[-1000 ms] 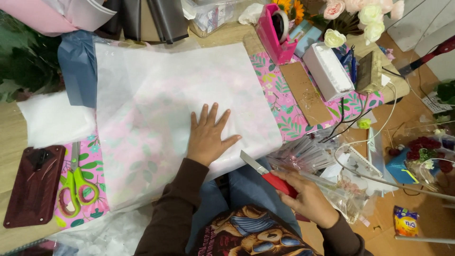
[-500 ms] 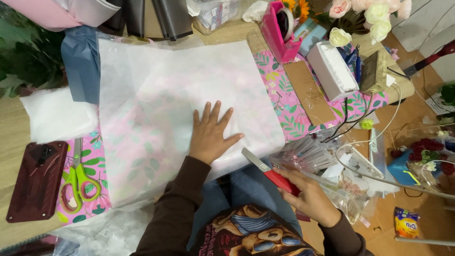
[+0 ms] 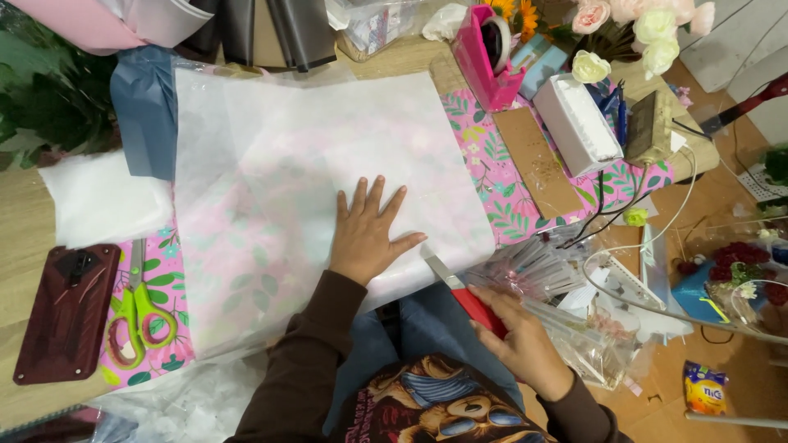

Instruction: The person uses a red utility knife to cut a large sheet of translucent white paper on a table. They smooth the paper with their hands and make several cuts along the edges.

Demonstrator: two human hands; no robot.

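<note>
Head view: a sheet of white tissue paper (image 3: 312, 189) lies spread over a pink leaf-patterned mat (image 3: 501, 180), and the left hand (image 3: 367, 232) presses flat on its near corner, fingers splayed. Just right of that hand, at the sheet's edge, the right hand (image 3: 519, 343) is closed around the red handle of a utility knife (image 3: 460, 291) (blade out, pointing toward the paper). Beyond the knife lie clear cellophane sleeves (image 3: 542, 271). Well left of the pressing hand rest green scissors (image 3: 139, 316).

Left hand (image 3: 367, 234) flat on tissue sheet (image 3: 312, 172) – scissors (image 3: 139, 316) to its left, tape dispenser (image 3: 484, 57) behind, cutter (image 3: 468, 295) in right hand (image 3: 517, 344).
</note>
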